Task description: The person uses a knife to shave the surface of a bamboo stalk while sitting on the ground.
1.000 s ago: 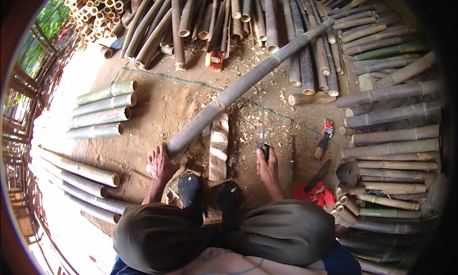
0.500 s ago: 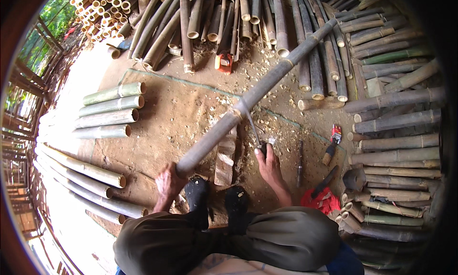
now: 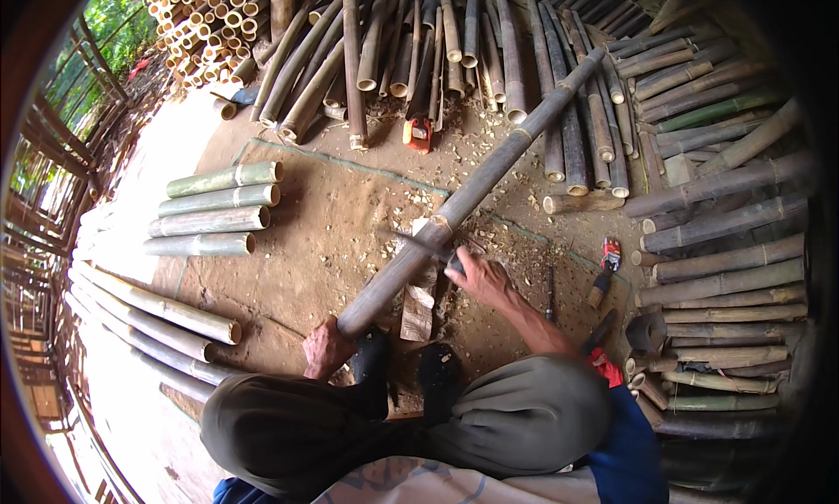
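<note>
A long grey-brown bamboo pole (image 3: 476,187) slants from my feet up to the far right. My left hand (image 3: 327,348) is wrapped round its near end. In my right hand (image 3: 479,275) is the dark handle of a knife (image 3: 426,244), whose blade lies across the pole just below a pale node. The blade is smeared by motion, so I cannot tell whether it touches or cuts the bamboo. Under the pole stands a notched wooden block (image 3: 418,316), between and just ahead of my feet.
Cut green bamboo lengths (image 3: 223,196) lie at the left, with longer poles (image 3: 162,303) nearer me. Stacked bamboo (image 3: 725,272) lines the right side. An orange-handled saw (image 3: 418,134) rests among the far poles. A red-and-black tool (image 3: 605,272) and wood shavings (image 3: 507,229) lie on the ground.
My right hand has moved up and left, swinging the knife blade from upright beside the pole to lying across it. My left hand keeps its hold on the near end.
</note>
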`<state>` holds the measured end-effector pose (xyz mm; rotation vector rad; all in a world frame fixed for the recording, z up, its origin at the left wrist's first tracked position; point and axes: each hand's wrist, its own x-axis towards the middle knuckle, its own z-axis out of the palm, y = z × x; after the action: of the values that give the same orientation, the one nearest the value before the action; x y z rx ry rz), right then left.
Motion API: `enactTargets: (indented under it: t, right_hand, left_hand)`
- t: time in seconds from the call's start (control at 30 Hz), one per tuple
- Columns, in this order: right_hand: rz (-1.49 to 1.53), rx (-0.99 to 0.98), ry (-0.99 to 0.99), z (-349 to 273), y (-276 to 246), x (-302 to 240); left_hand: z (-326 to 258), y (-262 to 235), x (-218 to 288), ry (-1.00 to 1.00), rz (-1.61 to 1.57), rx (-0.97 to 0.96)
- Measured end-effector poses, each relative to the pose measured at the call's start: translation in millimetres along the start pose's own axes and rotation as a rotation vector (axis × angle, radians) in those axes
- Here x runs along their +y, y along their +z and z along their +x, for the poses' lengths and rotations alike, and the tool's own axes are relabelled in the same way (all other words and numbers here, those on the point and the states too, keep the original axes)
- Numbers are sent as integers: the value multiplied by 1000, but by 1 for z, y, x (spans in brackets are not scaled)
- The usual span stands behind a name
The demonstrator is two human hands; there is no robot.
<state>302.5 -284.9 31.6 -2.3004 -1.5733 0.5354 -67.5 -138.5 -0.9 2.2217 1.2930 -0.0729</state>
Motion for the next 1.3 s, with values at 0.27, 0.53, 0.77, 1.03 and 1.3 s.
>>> enactTargets:
  t: [0.27, 0.53, 0.77, 1.03, 1.3]
  right_hand:
    - [-78, 145, 19, -12, -9, 17]
    - [-164, 30, -112, -21, -17, 11]
    - [-27, 143, 20, -5, -1, 10]
    - [6, 119, 83, -4, 14, 13]
    - [56, 138, 140, 6, 27, 6]
  left_hand:
    - [-1, -5, 8, 41, -42, -190]
    - [6, -28, 16, -4, -55, -349]
    - [9, 0, -22, 79, -206, -363]
    - [26, -11, -19, 98, -309, -525]
    - [46, 18, -78, 67, -519, -578]
